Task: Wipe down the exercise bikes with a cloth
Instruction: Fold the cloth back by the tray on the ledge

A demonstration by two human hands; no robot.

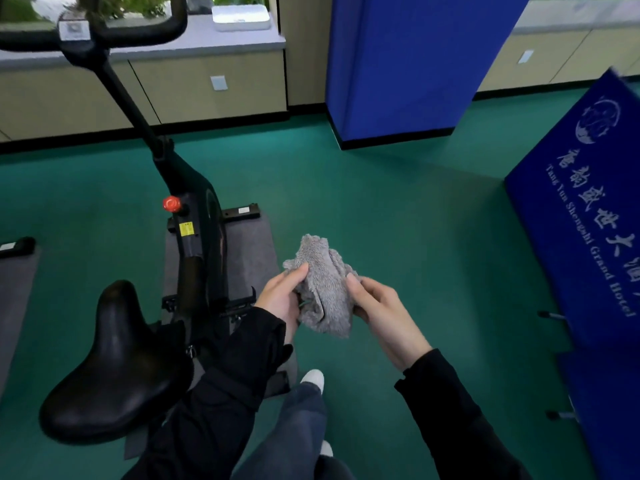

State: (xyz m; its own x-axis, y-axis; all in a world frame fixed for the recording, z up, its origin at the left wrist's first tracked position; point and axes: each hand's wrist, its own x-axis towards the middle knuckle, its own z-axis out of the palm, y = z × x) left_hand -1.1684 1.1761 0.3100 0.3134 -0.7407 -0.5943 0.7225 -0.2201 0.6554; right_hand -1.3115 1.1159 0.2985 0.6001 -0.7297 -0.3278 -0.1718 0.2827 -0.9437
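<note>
We have the cloth (323, 292) up in front of us between both hands, off to the right of the bike (194, 237) and not touching it. Our left hand (282, 296) pinches its left edge, thumb on top and fingers (299, 271) curled underneath; our right hand (377, 306) grips the right side the same way, so both sets of fingers are closed on fabric. The cloth is a gray, fluffy towel, bunched and sagging, and we judge it light, soft and limp, with nothing fragile about it. Loose like this it would likely drag and fold over, so we would gather it into a pad in one palm before wiping. The seat (114, 365) looks smooth and glossy, probably easy to wipe, while the handlebars (114, 32) and slim post (128, 98) probably call for wrapping the cloth around them.
</note>
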